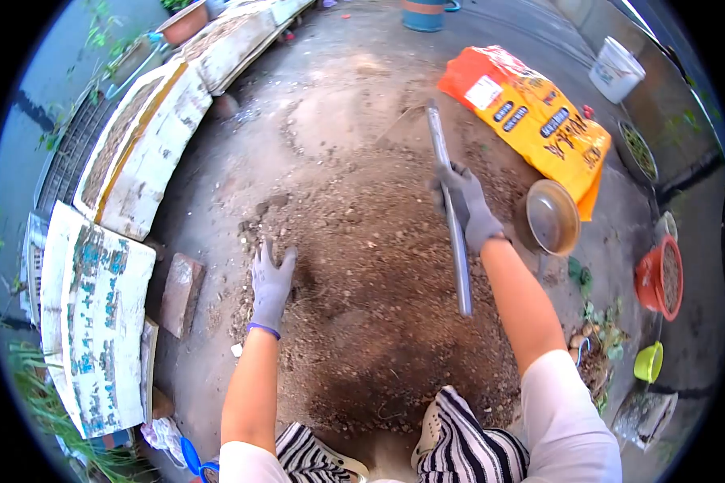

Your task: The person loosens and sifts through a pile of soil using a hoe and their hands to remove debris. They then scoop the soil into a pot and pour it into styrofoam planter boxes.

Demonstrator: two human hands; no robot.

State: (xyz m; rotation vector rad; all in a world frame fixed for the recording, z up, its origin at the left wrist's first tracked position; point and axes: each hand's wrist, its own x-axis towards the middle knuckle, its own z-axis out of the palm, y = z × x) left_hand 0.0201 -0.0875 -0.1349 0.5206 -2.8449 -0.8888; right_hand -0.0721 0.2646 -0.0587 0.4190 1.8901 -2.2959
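My right hand (pixel 469 205), in a grey glove, is wrapped around a long silver metal pipe (pixel 460 262). The pipe runs slantwise above the right part of a spread pile of brown soil (pixel 370 314). At the left edge of that soil is my left hand (pixel 271 282), gloved as well, its fingers apart and nothing in them. Whether its fingertips touch the soil I cannot tell. Close to my right wrist stands a round metal bowl (pixel 552 217), with an orange and yellow printed bag (pixel 532 113) lying behind it.
White planter boxes (pixel 157 149) line the left side, with a brick (pixel 183 295) beside them. On the right are a white bucket (pixel 617 69), a terracotta pot (pixel 659 278) and a small lime-green pot (pixel 648 362). My shoes (pixel 432 431) are at the soil's near edge.
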